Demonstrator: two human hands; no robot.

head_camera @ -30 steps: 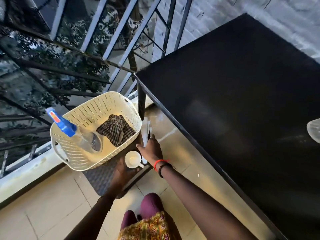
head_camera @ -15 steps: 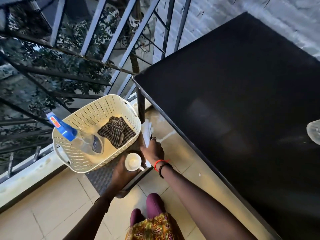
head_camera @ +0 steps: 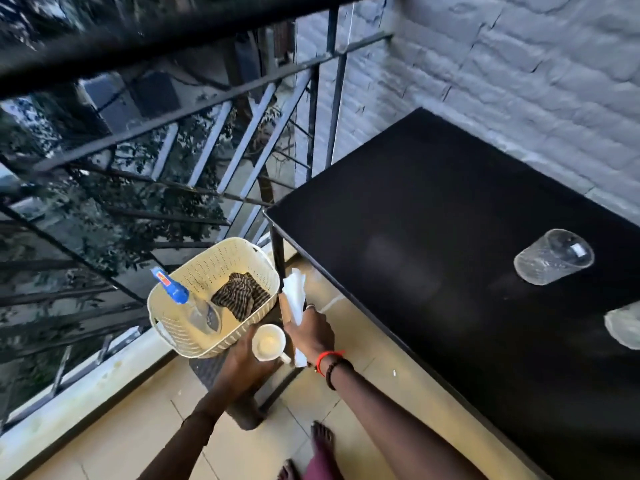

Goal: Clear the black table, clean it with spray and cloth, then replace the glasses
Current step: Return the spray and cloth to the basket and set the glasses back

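Head view: left hand (head_camera: 242,363) holds white cup (head_camera: 268,345), right hand (head_camera: 311,332) grips white paper (head_camera: 294,296), seemingly napkins; cup could knock basket (head_camera: 194,271) just beyond left hand, tip on set-down

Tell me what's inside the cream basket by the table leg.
In the basket: a spray bottle with a blue head, leaning left, and a crumpled striped cloth on the right. Whatever lies beneath the cloth is covered.

glasses (head_camera: 553,257): 2, one cut off at the edge
basket (head_camera: 214,261): just 1
spray bottle (head_camera: 174,289): 1
cloth (head_camera: 240,296): 1
white cup (head_camera: 268,345): 1
white paper (head_camera: 295,294): 1 bunch
black table (head_camera: 433,237): 1
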